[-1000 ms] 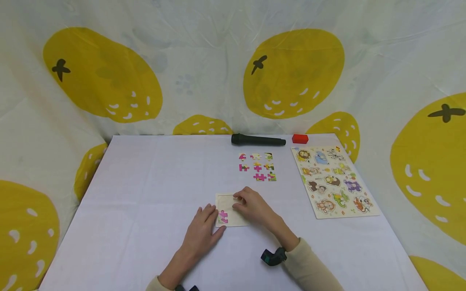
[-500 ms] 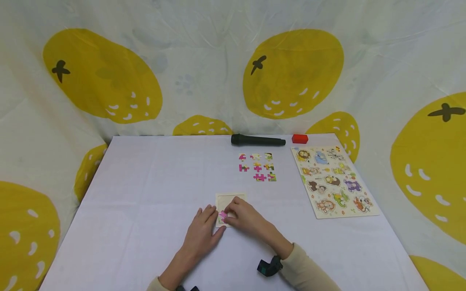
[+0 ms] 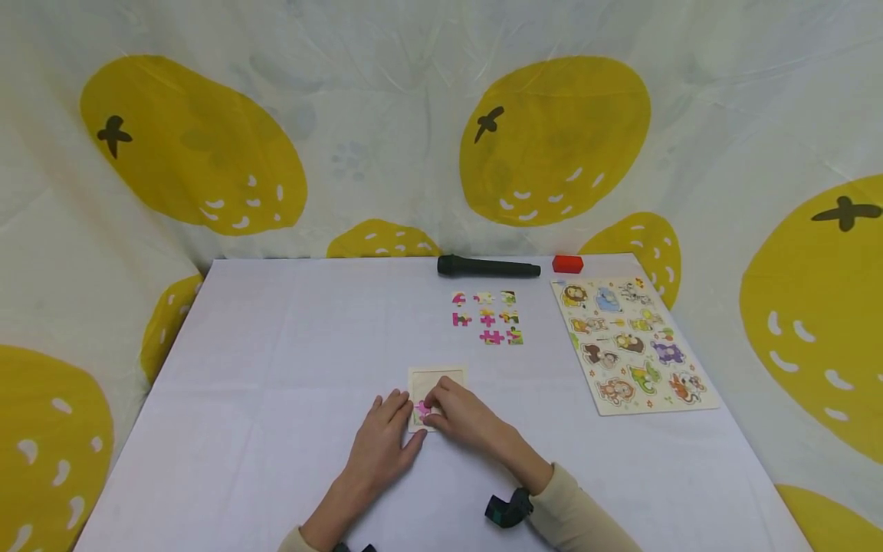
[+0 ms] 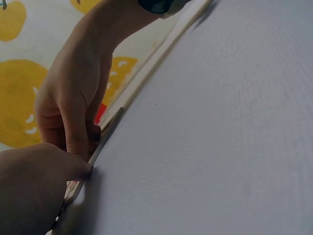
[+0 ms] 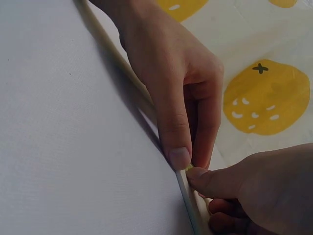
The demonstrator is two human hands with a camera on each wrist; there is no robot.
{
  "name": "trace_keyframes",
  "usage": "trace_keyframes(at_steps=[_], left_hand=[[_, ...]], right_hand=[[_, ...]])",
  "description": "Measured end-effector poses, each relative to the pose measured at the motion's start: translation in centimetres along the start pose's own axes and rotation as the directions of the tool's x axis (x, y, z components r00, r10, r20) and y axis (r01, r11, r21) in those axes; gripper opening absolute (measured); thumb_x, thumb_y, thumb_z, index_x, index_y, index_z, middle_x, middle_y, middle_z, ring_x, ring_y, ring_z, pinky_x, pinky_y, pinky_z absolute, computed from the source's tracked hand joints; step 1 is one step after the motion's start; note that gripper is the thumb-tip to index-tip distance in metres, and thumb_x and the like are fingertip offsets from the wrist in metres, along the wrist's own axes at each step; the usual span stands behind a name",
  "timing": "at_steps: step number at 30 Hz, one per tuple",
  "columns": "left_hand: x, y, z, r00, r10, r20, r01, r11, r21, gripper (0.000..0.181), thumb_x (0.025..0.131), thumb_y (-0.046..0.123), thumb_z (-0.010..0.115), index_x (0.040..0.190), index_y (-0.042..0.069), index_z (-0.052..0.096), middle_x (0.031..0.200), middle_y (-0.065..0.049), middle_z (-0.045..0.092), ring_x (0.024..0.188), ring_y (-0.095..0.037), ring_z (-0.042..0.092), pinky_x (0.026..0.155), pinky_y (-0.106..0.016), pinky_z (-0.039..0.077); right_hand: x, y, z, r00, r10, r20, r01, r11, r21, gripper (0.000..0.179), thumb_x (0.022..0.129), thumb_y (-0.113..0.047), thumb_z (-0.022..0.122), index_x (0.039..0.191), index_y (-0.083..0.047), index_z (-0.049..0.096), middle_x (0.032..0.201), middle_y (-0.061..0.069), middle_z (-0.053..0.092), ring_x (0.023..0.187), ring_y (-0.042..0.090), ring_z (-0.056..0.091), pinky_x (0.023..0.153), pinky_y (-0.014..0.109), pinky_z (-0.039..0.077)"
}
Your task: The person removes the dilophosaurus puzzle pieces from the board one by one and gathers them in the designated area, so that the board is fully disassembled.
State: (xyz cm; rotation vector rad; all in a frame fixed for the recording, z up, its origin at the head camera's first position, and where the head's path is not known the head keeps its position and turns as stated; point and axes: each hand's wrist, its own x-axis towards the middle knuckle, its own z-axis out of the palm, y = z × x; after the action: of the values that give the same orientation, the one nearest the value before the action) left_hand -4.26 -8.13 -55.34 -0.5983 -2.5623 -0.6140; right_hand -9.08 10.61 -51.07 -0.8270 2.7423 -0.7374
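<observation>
A small pale wooden puzzle tray [image 3: 415, 370] lies near the front middle of the table. In its lower left corner is a pink jigsaw piece [image 3: 421, 411], partly covered by fingers. My right hand [image 3: 464, 414] reaches in from the right and pinches this piece between thumb and fingers. Along the tray's left edge my left hand [image 3: 378, 438] rests with fingers extended, its thumb at the front edge. In the left wrist view the right hand [image 4: 73, 98] bends down over the tray; in the right wrist view the left hand's thumb [image 5: 176, 132] touches the tray edge.
Several loose jigsaw pieces [image 3: 487, 317] lie in rows beyond the tray. A black microphone-shaped object [image 3: 488, 266] and a red block [image 3: 568, 264] sit at the back edge. To the right lies an animal puzzle board [image 3: 631, 345]. A fruit-patterned curtain [image 3: 386, 138] surrounds the table.
My right hand has moved left and toward me, from the tray's upper right to the pink jigsaw piece, where its fingers now close on it. The left hand stays put.
</observation>
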Motion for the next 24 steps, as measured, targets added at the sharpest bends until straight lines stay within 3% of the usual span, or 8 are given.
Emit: trace_keyframes(at_steps=[8, 15, 24], left_hand=[[-0.1, 0.05, -0.03, 1.0, -0.01, 0.014, 0.01, 1.0, -0.008, 0.05, 0.079, 0.031, 0.083, 0.115, -0.003, 0.072, 0.121, -0.018, 0.07, 0.119, -0.035, 0.066, 0.104, -0.056, 0.049], [-0.11, -0.01, 0.02, 1.0, -0.017, 0.02, 0.017, 1.0, -0.013, 0.05, 0.08, 0.031, 0.083, 0.115, -0.003, 0.071, 0.122, -0.018, 0.07, 0.12, -0.035, 0.065, 0.105, -0.057, 0.048], [-0.06, 0.01, 0.02, 0.999, -0.024, 0.026, 0.025, 1.0, -0.019, 0.051, 0.08, 0.031, 0.082, 0.116, -0.004, 0.071, 0.122, -0.018, 0.07, 0.121, -0.035, 0.065, 0.105, -0.057, 0.047]], right_hand=[[-0.16, 0.19, 0.09, 1.0, -0.005, -0.011, 0.006, 0.997, 0.082, 0.018, 0.093, -0.022, 0.072, 0.105, -0.01, 0.064, 0.099, -0.001, 0.059, 0.085, 0.006, 0.055, 0.079, 0.022, 0.053], [-0.03, 0.28, 0.17, 0.998, -0.021, -0.059, 0.03, 0.987, 0.157, 0.008, 0.093, -0.014, 0.071, 0.099, -0.011, 0.066, 0.088, -0.003, 0.065, 0.076, 0.002, 0.054, 0.068, 0.018, 0.05], [-0.26, 0.37, 0.06, 0.999, -0.015, -0.042, 0.023, 0.978, 0.209, 0.015, 0.091, -0.017, 0.074, 0.104, -0.012, 0.068, 0.087, -0.005, 0.065, 0.071, 0.0, 0.05, 0.064, 0.016, 0.046]])
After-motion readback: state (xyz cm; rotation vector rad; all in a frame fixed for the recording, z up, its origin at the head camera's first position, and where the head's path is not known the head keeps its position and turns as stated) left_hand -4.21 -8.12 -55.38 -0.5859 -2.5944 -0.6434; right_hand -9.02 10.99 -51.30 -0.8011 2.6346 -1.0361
